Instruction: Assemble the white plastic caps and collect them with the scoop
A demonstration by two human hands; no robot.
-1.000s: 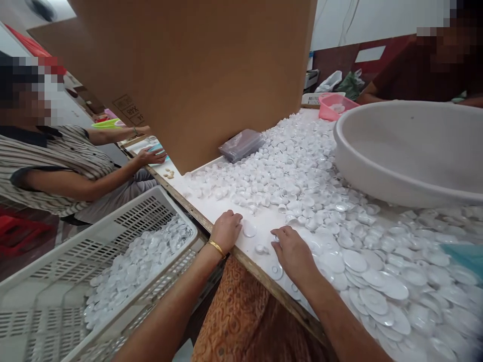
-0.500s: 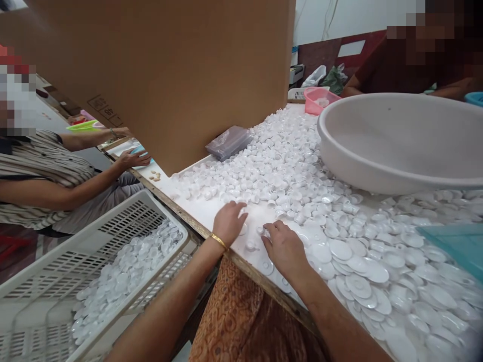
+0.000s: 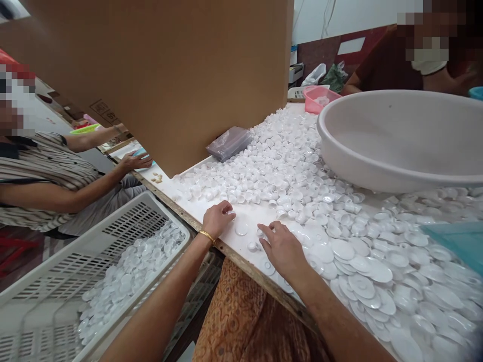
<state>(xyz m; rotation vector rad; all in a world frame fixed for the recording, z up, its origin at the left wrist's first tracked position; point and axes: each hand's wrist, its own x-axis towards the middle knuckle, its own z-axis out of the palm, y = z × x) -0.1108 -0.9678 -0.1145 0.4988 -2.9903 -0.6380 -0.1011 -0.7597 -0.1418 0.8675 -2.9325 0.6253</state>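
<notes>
My left hand [image 3: 217, 218], with a gold bangle at the wrist, rests on the white table [image 3: 211, 207] near its front edge. Its fingers are curled under, and what they hold, if anything, is hidden. A flat white disc [image 3: 241, 229] lies just to its right, untouched. My right hand [image 3: 283, 249] lies palm down with its fingers stretched toward a small white cap [image 3: 252, 246], its heel over the flat discs [image 3: 358, 274]. A big heap of small white caps [image 3: 287, 171] covers the table beyond both hands.
A large white basin [image 3: 400, 146] sits at the right and a tall cardboard box [image 3: 181, 75] at the back left. A white slatted crate [image 3: 124, 236] with clear lids stands below the table's left edge. One person sits at the left, another at the far right; a pink basket [image 3: 320, 98] stands behind.
My left hand has drawn back to the left, uncovering the flat disc. My right hand's fingers have stretched out from a pinch near the small cap.
</notes>
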